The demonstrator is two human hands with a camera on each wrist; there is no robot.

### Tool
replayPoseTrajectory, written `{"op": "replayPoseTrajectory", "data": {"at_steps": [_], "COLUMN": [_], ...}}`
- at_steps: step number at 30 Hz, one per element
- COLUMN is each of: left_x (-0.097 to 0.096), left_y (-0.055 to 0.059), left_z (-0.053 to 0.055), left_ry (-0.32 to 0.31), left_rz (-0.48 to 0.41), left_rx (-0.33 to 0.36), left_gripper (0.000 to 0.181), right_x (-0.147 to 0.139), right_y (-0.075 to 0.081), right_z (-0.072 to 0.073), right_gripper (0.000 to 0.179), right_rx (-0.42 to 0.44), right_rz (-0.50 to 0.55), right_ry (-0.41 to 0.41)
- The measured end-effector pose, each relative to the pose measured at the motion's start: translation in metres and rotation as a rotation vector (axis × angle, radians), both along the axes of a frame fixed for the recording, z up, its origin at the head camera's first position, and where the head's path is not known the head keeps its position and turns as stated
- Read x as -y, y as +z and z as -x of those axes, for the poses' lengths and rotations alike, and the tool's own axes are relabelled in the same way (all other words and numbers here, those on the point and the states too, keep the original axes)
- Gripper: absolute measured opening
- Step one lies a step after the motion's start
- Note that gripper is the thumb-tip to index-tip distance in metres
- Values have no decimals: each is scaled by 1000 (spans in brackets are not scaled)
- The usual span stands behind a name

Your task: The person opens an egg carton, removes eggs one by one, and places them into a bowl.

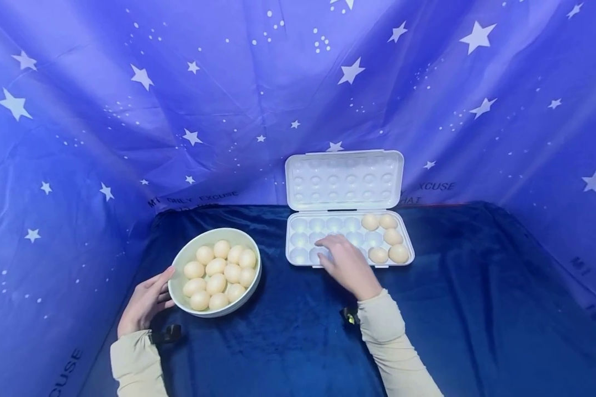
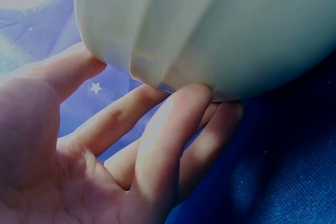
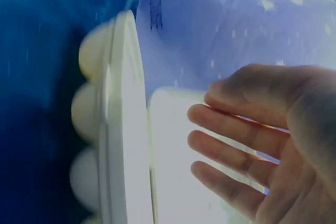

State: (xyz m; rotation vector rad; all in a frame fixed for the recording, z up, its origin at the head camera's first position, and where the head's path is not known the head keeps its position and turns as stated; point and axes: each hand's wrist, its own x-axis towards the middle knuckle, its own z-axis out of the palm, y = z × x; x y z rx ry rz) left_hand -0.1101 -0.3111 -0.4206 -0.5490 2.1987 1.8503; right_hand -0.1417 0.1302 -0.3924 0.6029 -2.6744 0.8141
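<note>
A pale green bowl [image 1: 176, 286] holds several light-brown eggs [image 1: 216, 283]. My left hand [image 1: 144, 304] grips the bowl's left side, with the thumb near the rim and curled fingers against the outer wall, as the left wrist view shows. To the right lies a white egg box [image 1: 406, 242] with its lid [image 1: 344, 182] raised. Several eggs [image 1: 398, 253] sit in the cups at its right end. Above the front middle cups hovers my right hand [image 1: 345, 264], with nothing between its loosely bent fingers. The hand hides some cups beneath it.
Dark blue cloth [image 1: 288, 342] covers the table. A blue curtain with white stars [image 1: 258, 99] hangs behind it and on both sides. The raised lid stands close to the back curtain.
</note>
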Motion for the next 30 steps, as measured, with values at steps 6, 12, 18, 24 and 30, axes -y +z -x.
{"op": "replayPoseTrajectory", "data": {"at_steps": [6,12,18,24,30], "left_x": [-1,-1,1,2,1], "left_y": [0,-1,1,1,0], "left_z": [2,-1,-1,0,1], "left_ry": [-16,0,-1,1,2], "left_rz": [0,-5,-25,-18,-14], "left_rx": [-4,-3,-13,-7,-11], "left_gripper": [78,76,77,78,77], "right_x": [-31,-56,-80,-87,-87], "right_y": [-3,-7,-12,-20,-23], "right_z": [5,13,20,23,25], "right_gripper": [26,28,28,28,28], "right_rx": [51,118,189,242,252], "right_rz": [2,13,-18,-77,-53], "right_ry": [-103,-123,-193,-270,-273]}}
